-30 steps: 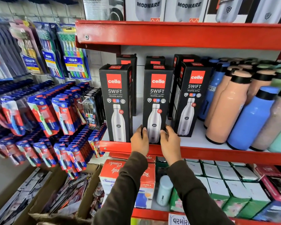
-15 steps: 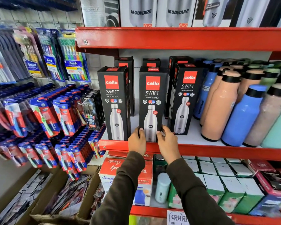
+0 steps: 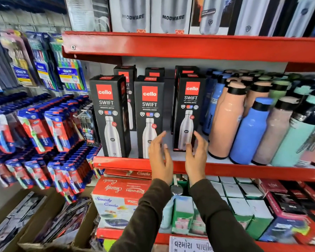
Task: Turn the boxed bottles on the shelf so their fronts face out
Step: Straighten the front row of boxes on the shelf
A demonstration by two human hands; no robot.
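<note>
left hand [image 3: 159, 157] and right hand [image 3: 196, 155] are now hovering open, empty, off the middle Cello Swift box [image 3: 149, 115] | third Cello Swift box [image 3: 188, 113] standing between the palms | box bases partly hidden by fingers

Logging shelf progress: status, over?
Left hand, right hand open, flanking right box. Three front boxes face out. Nothing in the way.

Red metal shelves [image 3: 189, 47], grey wall [image 3: 0, 195], cardboard bin [image 3: 25, 224]
</note>
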